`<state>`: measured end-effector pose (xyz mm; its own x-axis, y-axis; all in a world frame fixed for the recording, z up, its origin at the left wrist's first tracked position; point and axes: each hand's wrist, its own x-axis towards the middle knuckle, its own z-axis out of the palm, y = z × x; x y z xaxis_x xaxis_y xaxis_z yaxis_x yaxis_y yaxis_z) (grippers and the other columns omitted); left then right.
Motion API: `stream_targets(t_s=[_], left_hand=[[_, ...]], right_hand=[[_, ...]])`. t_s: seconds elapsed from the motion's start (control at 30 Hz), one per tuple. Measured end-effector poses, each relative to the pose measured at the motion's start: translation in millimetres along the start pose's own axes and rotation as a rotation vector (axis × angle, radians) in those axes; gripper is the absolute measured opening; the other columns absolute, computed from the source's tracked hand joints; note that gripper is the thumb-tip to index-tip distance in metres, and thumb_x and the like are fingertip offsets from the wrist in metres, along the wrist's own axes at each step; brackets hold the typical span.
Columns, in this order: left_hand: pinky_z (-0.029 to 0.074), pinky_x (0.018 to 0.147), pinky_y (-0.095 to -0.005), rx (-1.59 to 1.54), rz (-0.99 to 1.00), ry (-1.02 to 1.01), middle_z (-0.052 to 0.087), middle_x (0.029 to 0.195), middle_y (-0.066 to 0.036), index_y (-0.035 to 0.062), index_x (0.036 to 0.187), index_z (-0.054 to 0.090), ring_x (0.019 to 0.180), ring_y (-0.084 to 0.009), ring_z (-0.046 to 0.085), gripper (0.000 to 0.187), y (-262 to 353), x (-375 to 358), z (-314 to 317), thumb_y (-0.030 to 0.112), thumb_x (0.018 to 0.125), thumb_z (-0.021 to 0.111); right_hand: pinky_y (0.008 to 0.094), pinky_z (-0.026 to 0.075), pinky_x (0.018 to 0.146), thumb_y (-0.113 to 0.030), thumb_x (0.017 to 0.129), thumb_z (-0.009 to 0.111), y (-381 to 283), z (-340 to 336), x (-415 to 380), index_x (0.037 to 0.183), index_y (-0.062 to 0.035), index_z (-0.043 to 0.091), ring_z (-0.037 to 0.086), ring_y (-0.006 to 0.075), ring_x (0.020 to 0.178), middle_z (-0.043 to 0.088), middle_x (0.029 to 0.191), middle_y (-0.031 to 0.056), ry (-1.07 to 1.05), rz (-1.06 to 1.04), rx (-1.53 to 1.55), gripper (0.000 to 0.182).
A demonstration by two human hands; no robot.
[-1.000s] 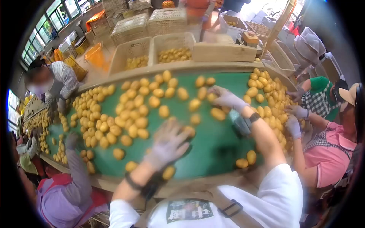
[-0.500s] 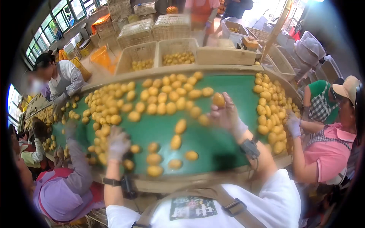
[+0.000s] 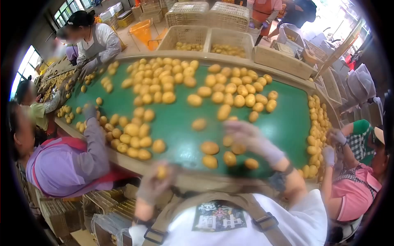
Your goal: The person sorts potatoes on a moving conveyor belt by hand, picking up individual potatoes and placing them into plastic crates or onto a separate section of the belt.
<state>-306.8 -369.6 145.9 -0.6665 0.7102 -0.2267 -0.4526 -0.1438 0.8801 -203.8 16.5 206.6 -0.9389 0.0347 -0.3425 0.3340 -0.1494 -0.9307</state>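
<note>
Potatoes [image 3: 168,97] spread over green worktop [image 3: 283,123], one gripped in left hand [image 3: 154,183]

Potatoes were yellow-tan, mostly oval, a few nearly round, skins smooth with a light shine on top. Some looked browner than others. Sizes varied. They lay in loose clusters: a dense group toward the far side, a second group right of it, a heap at the near left edge, and a long packed bank along the right edge. A few lay loose in the near middle, with bare green around them.

Left hand, in a pale glove, was at the near edge. Its fingers were curled around the held potato [image 3: 162,172], which was small and yellow, partly covered and blurred. Right hand [image 3: 258,141], also gloved, was over the near-middle potatoes, fingers reaching toward the left; motion blur, cannot tell if they gripped anything.

Beyond the far edge, a left crate [image 3: 180,33] and a right crate [image 3: 230,37] stood side by side, both with potatoes in the bottom. A person in lilac [image 3: 57,166] on the left had a gloved hand near the heap; a person in pink [image 3: 351,190] on the right had one by the bank.
</note>
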Motion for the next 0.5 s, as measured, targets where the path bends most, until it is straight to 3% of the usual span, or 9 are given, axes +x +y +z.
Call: stream_targets(t_s=[0.07,0.13,0.2,0.37,0.4,0.43,0.5], left_hand=[[0.042,0.053,-0.0181,-0.303,-0.224,-0.170,0.065,0.101,-0.015,0.0037,0.128,0.058,0.067,-0.0154,0.059,0.044,2,-42,-77,0.033,0.096,0.063],[0.049,0.080,-0.0313,0.104,-0.394,0.116,0.061,0.118,-0.017,0.0020,0.130,0.056,0.096,-0.0225,0.061,0.045,-30,-80,-145,0.030,0.096,0.064],[0.051,0.096,-0.0408,0.537,-0.363,0.314,0.060,0.128,-0.017,0.0026,0.132,0.056,0.112,-0.0271,0.061,0.047,-62,-73,-173,0.032,0.095,0.063],[0.040,0.108,-0.0552,1.613,0.333,0.480,0.064,0.131,-0.012,0.0100,0.137,0.056,0.124,-0.0330,0.057,0.057,-132,-1,-226,0.050,0.097,0.051],[0.035,0.114,-0.0520,1.752,0.077,0.382,0.056,0.142,-0.012,0.0110,0.145,0.046,0.134,-0.0302,0.049,0.064,-141,6,-250,0.054,0.098,0.047],[0.034,0.115,-0.0518,1.774,0.078,0.424,0.053,0.143,-0.014,0.0093,0.146,0.045,0.135,-0.0319,0.047,0.066,-153,4,-267,0.054,0.098,0.047],[0.032,0.116,-0.0513,1.820,0.071,0.517,0.048,0.146,-0.017,0.0058,0.148,0.041,0.137,-0.0352,0.043,0.069,-123,-6,-245,0.055,0.100,0.046]], right_hand=[[0.0363,0.043,0.106,-0.034,0.101,0.060,26,-33,-14,0.144,-0.0055,0.052,0.053,0.0212,0.126,0.058,0.138,0.0098,0.351,-0.074,-0.152,0.052],[0.0360,0.044,0.105,-0.032,0.102,0.059,47,-61,-37,0.139,-0.0014,0.055,0.057,0.0234,0.121,0.060,0.136,0.0131,0.642,-0.053,-0.300,0.049],[0.0362,0.043,0.107,-0.032,0.101,0.058,66,-97,-48,0.138,0.0010,0.056,0.057,0.0257,0.123,0.060,0.135,0.0166,0.768,-0.017,-0.345,0.049],[0.0372,0.042,0.109,-0.030,0.100,0.058,80,-150,-31,0.134,0.0047,0.058,0.057,0.0287,0.125,0.062,0.132,0.0217,1.128,-0.206,-0.379,0.049],[0.0375,0.042,0.108,-0.030,0.100,0.058,84,-171,-26,0.134,0.0049,0.058,0.057,0.0289,0.124,0.062,0.133,0.0216,1.204,-0.216,-0.431,0.048],[0.0377,0.043,0.108,-0.029,0.101,0.059,89,-191,-20,0.134,0.0050,0.058,0.058,0.0289,0.123,0.062,0.133,0.0214,1.256,-0.232,-0.460,0.047],[0.0378,0.043,0.108,-0.027,0.101,0.059,100,-229,-8,0.133,0.0050,0.058,0.058,0.0287,0.123,0.061,0.134,0.0209,1.340,-0.261,-0.492,0.045]])
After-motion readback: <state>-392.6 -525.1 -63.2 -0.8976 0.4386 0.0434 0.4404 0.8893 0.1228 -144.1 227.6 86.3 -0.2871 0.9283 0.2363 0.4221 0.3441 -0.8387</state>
